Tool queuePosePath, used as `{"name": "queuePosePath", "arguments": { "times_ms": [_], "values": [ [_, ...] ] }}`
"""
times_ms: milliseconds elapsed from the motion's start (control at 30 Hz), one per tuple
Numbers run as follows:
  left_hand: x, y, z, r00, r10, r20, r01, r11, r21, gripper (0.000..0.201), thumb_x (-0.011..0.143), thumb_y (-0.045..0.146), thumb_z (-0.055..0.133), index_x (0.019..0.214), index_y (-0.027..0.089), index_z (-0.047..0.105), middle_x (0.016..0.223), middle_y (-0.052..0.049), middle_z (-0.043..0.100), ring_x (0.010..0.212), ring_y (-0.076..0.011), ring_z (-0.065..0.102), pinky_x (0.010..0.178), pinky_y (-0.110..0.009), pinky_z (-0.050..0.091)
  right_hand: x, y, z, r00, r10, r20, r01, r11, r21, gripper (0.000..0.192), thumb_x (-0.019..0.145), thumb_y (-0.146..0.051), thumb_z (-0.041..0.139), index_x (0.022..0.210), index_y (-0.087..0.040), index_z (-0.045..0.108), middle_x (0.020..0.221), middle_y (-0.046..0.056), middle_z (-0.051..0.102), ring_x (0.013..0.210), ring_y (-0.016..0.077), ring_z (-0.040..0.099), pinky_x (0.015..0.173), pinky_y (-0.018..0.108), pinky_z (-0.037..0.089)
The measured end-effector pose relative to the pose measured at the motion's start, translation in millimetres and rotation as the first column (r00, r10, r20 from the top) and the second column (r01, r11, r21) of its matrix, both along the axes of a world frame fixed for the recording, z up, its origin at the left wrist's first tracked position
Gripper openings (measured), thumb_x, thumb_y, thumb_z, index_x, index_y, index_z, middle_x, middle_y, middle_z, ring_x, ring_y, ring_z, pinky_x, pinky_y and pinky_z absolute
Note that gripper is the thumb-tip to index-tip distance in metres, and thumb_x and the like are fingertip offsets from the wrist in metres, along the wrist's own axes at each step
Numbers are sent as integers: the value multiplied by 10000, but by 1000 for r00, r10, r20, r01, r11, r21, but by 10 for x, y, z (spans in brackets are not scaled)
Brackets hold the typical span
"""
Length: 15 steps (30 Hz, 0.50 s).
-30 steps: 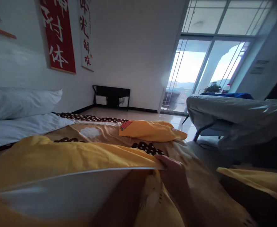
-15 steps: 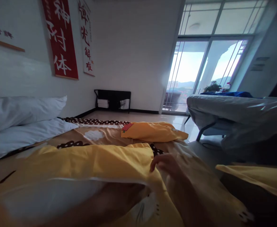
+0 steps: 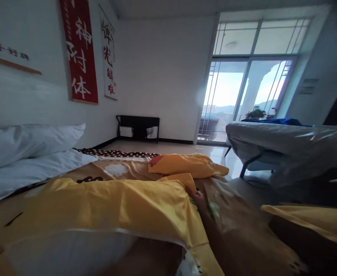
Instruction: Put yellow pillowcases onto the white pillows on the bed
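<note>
A yellow pillowcase point(image 3: 108, 199) with printed patches lies across the bed in front of me. Its pale-edged opening gapes toward me, with a whitish surface point(image 3: 70, 249) showing below the edge. My right hand point(image 3: 197, 196) has its fingers closed on the far right corner of the pillowcase, from outside. A dark shape like my left forearm point(image 3: 154, 255) runs into the opening; the hand at its end is hidden by the cloth. Beyond lies an orange-yellow pillow point(image 3: 182, 165) with a red print.
White pillows point(image 3: 36, 145) rest at the left on the brown patterned bedsheet point(image 3: 134, 166). More yellow cloth point(image 3: 306, 218) is at the right. A plastic-covered table point(image 3: 272, 134) stands by the glass door point(image 3: 226, 92). A low black rack point(image 3: 139, 126) is against the back wall.
My view has tipped upward slightly. My right hand has closed on the pillowcase corner, and the corner now points farther right. The left forearm inside the opening shows less.
</note>
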<state>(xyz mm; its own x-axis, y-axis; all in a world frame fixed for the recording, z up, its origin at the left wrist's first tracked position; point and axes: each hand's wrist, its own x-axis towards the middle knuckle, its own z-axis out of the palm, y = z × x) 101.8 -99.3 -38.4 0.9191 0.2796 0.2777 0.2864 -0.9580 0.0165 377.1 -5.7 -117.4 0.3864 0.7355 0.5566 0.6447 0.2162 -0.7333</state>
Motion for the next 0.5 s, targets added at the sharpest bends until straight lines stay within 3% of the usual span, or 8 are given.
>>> {"name": "queuePosePath", "arguments": {
  "times_ms": [100, 167, 233, 300, 333, 400, 500],
  "values": [
    [-21, 39, -216, 999, -30, 12, 29, 995, 96, 411, 947, 313, 445, 1345, 212, 440, 1336, -63, 531, 1099, -206, 567, 959, -300, 440, 77, -2, 27, 991, 22, -133, -32, 997, -69, 654, 813, -708, 434, 763, -93, 652, 641, 46, 624, 548, 134, 550, 516, 258, 459],
    [-71, 47, -242, 993, -110, 44, 97, 970, 223, 301, 927, 245, 486, 1216, 173, 533, 1175, -57, 632, 982, -185, 612, 852, -268, 474, 67, -36, 91, 983, 45, -178, -62, 994, -92, 717, 744, -764, 427, 711, -87, 659, 611, 65, 616, 546, 150, 532, 509, 262, 434],
    [-156, 16, -134, 976, -210, 61, 184, 940, 289, 138, 911, 195, 504, 1009, 165, 597, 906, -15, 684, 797, -149, 625, 712, -240, 473, 32, -83, 174, 977, 68, -202, -93, 989, -113, 701, 695, -769, 462, 647, -96, 649, 577, 62, 593, 539, 149, 505, 501, 257, 402],
    [-269, -45, 86, 970, -224, 90, 194, 945, 261, 75, 901, 194, 521, 908, 175, 594, 788, 7, 653, 718, -133, 599, 655, -236, 453, 0, -126, 253, 974, 86, -211, -116, 984, -133, 653, 659, -746, 516, 594, -107, 634, 556, 51, 569, 535, 141, 474, 500, 252, 371],
    [-327, -72, 216, 977, -183, 111, 155, 962, 226, 77, 892, 189, 526, 933, 185, 591, 816, 4, 650, 745, -138, 594, 679, -243, 456, -10, -141, 284, 973, 91, -213, -122, 983, -139, 629, 645, -731, 540, 576, -112, 628, 552, 45, 561, 538, 136, 460, 502, 249, 359],
    [-422, -82, 459, 990, -26, 135, 4, 986, 166, 280, 846, 141, 541, 1116, 209, 557, 1019, -31, 641, 924, -181, 584, 830, -308, 461, -20, -156, 325, 973, 87, -216, -120, 982, -146, 581, 616, -700, 585, 533, -125, 606, 545, 36, 546, 548, 128, 431, 510, 245, 335],
    [-478, 62, 654, 974, 223, 51, -228, 963, 142, 597, 725, 115, 607, 1298, 188, 458, 1252, -114, 538, 1123, -284, 502, 965, -463, 408, -24, -149, 346, 973, 54, -223, -88, 985, -147, 537, 556, -662, 648, 444, -147, 542, 507, 25, 508, 557, 123, 396, 518, 247, 304]
  ]
}}
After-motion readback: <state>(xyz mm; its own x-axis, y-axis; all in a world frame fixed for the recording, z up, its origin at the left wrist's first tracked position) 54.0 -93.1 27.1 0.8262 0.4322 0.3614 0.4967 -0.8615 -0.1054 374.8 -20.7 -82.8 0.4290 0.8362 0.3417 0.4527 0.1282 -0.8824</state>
